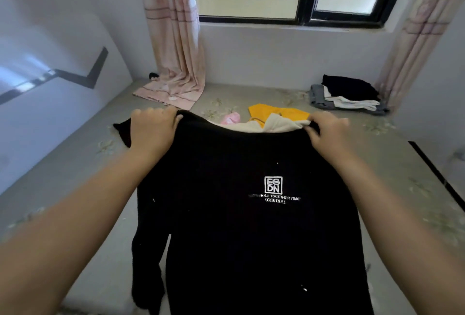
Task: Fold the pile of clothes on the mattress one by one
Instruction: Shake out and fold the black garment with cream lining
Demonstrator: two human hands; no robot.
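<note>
Ahead, black shirt (241, 214) hides yellow-white clothes (276, 118), perhaps hooded.

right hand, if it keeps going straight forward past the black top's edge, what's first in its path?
Probably the cream and yellow garment just beyond the right hand, which grips the black top. Depth is unclear; the hand might pass above it.

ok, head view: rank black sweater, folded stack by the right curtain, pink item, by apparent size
1. black sweater, largest by far, though nearest the camera, which inflates it
2. folded stack
3. pink item, smallest, partly hidden behind the sweater
</note>
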